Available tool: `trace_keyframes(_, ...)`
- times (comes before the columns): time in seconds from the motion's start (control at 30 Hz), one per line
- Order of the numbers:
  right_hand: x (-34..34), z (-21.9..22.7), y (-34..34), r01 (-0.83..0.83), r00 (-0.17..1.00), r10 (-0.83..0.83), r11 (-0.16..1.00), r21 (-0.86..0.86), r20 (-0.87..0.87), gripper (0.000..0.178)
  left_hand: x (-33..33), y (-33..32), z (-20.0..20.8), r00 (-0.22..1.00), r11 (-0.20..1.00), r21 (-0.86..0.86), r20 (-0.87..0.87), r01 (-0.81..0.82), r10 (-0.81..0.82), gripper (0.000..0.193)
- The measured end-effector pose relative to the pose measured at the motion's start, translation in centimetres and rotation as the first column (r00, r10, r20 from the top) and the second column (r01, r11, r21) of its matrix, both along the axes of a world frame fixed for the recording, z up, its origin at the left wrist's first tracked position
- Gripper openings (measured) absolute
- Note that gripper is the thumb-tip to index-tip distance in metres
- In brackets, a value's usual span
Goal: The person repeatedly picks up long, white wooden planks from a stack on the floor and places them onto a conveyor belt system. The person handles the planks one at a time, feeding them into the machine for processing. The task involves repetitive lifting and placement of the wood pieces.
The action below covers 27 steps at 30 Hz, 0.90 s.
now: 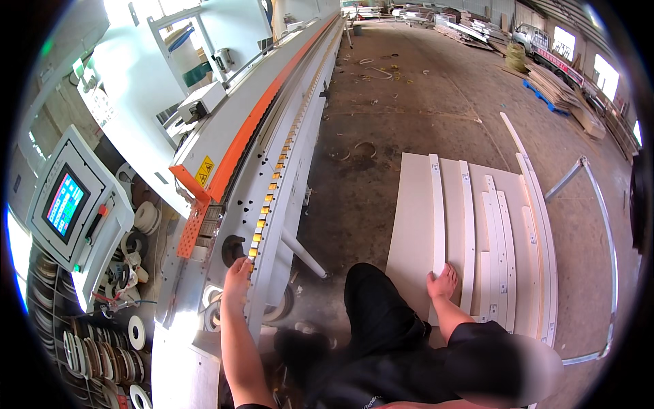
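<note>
At the near end of a long white edge-banding machine point(286, 198), my left hand point(237, 278) rests on the bed beside a row of yellow rollers point(262, 223). Its fingers are curled, and what is under them is hidden. To my right, my right hand point(443, 282) is closed across a long white strip point(437, 211), thumb on one side and fingers on the other. That strip lies on a large pale panel point(411, 204). More narrow strips point(467, 225) of different lengths lie alongside it, several with small labels.
A control panel with a lit screen point(66, 203) stands at left, above rolls of edge banding point(92, 354). An orange guard point(255, 112) runs along the machine. Right of the panel is a metal frame point(608, 273). Board stacks point(550, 88) and a truck point(538, 42) stand farther back.
</note>
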State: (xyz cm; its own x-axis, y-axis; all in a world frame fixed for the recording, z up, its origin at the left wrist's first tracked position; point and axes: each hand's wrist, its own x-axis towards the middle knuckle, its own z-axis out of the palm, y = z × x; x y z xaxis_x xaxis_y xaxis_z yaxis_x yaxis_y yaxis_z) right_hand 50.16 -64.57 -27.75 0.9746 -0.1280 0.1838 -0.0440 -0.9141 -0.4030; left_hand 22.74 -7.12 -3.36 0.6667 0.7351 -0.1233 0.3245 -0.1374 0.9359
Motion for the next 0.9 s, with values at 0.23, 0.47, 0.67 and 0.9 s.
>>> trace_keyframes(0.23, 0.0, -0.4, -0.1, -0.011, 0.998, 0.010, 1.000, 0.025, 0.068, 0.071, -0.1, -0.1, 0.1, 0.999, 0.999, -0.034, -0.045, 0.021, -0.023, 0.032)
trace_keyframes(0.47, 1.5, 1.1, -0.8, 0.150, 0.965, -0.081, 0.952, 0.267, -0.251, 0.069, -0.4, 0.2, 0.0, 0.998, 0.999, 0.035, -0.061, 0.023, -0.021, 0.031)
trace_keyframes(0.67, 1.5, 3.2, -4.6, 0.064, 0.996, -0.081, 0.947, 0.316, 0.041, 0.061, 0.7, -0.6, 0.1, 0.999, 1.000, 0.005, -0.021, 0.031, -0.031, 0.031)
trace_keyframes(0.9, -4.9, 11.6, -5.6, -0.343, 0.939, 0.280, 0.801, 0.490, 0.199, 0.058, -0.4, 1.2, -1.3, 0.998, 0.896, 0.444, -0.055, 0.025, -0.001, 0.028)
